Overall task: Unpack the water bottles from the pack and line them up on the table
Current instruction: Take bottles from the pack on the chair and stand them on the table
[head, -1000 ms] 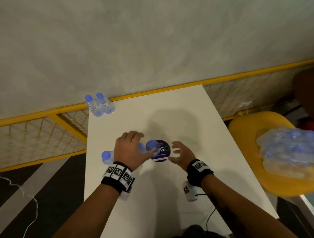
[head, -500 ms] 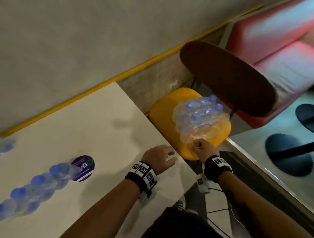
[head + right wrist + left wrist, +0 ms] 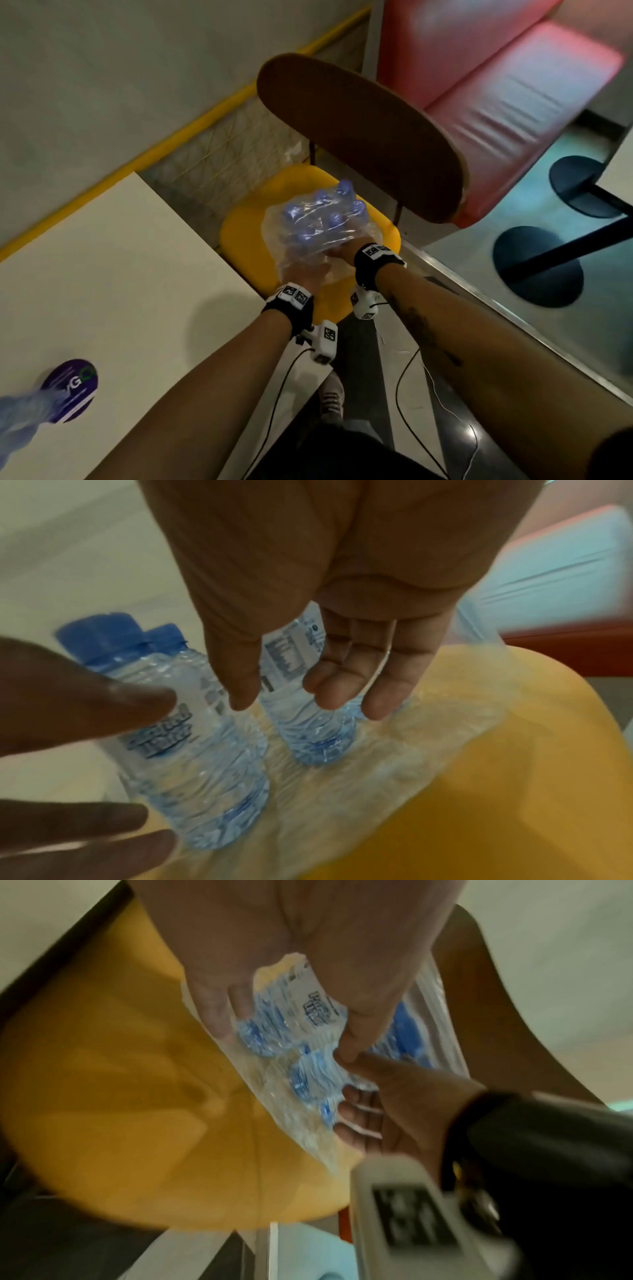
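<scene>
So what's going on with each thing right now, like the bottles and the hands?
Pack of bottles: on the yellow chair, plastic wrap torn open, bottles still inside.
Yellow chair: beside the table, carrying the pack.
Left hand: reaching into the wrap, fingers around a bottle.
Right hand: inside the wrap, fingers around another bottle.
Bottles on the table: blurred at the picture's edge.
Table: holds a purple sticker.

One shrink-wrapped pack [image 3: 318,236] of blue-capped bottles sits on one yellow chair [image 3: 246,246] beside one white counter [image 3: 113,274]; two hands reach in; at least six caps show.
</scene>
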Motion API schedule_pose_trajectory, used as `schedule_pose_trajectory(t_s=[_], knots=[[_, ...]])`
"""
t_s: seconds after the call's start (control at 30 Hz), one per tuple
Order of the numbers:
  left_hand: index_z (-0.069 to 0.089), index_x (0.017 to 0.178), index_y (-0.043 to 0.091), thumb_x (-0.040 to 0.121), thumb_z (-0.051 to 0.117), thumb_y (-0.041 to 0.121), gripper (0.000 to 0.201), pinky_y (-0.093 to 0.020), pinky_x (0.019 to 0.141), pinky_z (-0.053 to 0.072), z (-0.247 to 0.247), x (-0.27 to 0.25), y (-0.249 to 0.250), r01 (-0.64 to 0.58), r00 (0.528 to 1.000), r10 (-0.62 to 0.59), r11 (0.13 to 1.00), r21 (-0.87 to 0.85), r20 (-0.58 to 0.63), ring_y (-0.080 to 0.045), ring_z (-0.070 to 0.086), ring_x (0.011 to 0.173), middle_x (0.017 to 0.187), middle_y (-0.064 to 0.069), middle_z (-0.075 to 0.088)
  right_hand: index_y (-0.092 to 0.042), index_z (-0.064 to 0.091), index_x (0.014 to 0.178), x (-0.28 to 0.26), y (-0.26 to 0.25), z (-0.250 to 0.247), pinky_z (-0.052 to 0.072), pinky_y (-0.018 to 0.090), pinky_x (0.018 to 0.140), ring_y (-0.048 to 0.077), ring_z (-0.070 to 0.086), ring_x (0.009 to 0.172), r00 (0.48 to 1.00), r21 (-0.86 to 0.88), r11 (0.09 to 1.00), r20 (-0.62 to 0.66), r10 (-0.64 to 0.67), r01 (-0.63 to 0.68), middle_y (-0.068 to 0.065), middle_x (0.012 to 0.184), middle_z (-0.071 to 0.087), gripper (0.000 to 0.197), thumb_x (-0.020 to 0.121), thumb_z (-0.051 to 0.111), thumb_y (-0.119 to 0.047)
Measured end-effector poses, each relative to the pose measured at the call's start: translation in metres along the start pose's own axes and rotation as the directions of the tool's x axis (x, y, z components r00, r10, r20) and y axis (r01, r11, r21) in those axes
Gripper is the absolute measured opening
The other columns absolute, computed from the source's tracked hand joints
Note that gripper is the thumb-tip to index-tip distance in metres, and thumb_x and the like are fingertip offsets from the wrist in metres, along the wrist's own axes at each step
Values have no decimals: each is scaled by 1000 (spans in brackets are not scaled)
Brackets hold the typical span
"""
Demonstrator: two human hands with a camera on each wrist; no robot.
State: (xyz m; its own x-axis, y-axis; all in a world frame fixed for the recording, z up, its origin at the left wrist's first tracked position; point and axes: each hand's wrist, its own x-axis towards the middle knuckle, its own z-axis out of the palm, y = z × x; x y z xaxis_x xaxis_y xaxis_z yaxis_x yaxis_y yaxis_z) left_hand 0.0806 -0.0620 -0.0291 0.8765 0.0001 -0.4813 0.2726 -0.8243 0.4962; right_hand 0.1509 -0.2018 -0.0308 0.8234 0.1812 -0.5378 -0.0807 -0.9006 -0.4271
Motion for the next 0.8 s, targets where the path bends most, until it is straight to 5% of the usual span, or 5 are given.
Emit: schedule_pose_trajectory(t_s=[0.33, 0.43, 0.57, 0.67, 0.8], knots=[[65, 114, 31, 87, 73, 48, 33, -18, 75, 49, -16, 8, -13, -89, 991, 85, 995, -41, -103, -19, 66, 97, 104, 8, 68, -20, 56, 130, -18, 12, 11, 49, 38, 94, 26, 62, 111, 985, 163, 986, -167, 48, -21, 3, 121, 65, 56, 80, 80, -29], [53, 124, 51, 76, 72, 67, 55, -31, 97, 52, -19, -11, -23, -284, 959, 282, 955, -84, -37, -12, 63, 109, 125, 15, 65, -18, 53, 135, -41, 17, 6, 45, 39, 101, 25, 58, 119, 983, 168, 985, -184, -6, 37, 5, 128, 62, 70, 73, 86, -24], [68, 96, 29, 77, 74, 54, 32, -35, 87, 55, -43, -62, -45, -395, 915, 403, 904, -163, 22, -12, 67, 93, 100, 6, 71, -24, 54, 122, -75, 1, 13, 48, 37, 90, 27, 61, 111, 987, 61, 991, -118, -113, 121, 3, 122, 61, 66, 66, 87, -33], [69, 107, 18, 73, 86, 30, 39, -29, 87, 52, -54, -104, -96, -356, 935, 347, 908, -223, -79, -6, 61, 96, 106, 6, 63, -28, 51, 114, -96, -24, 34, 50, 38, 86, 23, 62, 100, 983, 13, 984, -37, -178, 178, -2, 111, 61, 61, 65, 85, -40], [59, 131, 37, 68, 82, 46, 68, -34, 90, 55, -72, -173, -192, -191, 962, 167, 977, -98, -214, -14, 63, 108, 124, 14, 54, -34, 52, 106, -125, -91, 76, 50, 34, 76, 18, 62, 91, 944, -54, 946, 106, -313, 320, -10, 99, 61, 53, 63, 81, -49]])
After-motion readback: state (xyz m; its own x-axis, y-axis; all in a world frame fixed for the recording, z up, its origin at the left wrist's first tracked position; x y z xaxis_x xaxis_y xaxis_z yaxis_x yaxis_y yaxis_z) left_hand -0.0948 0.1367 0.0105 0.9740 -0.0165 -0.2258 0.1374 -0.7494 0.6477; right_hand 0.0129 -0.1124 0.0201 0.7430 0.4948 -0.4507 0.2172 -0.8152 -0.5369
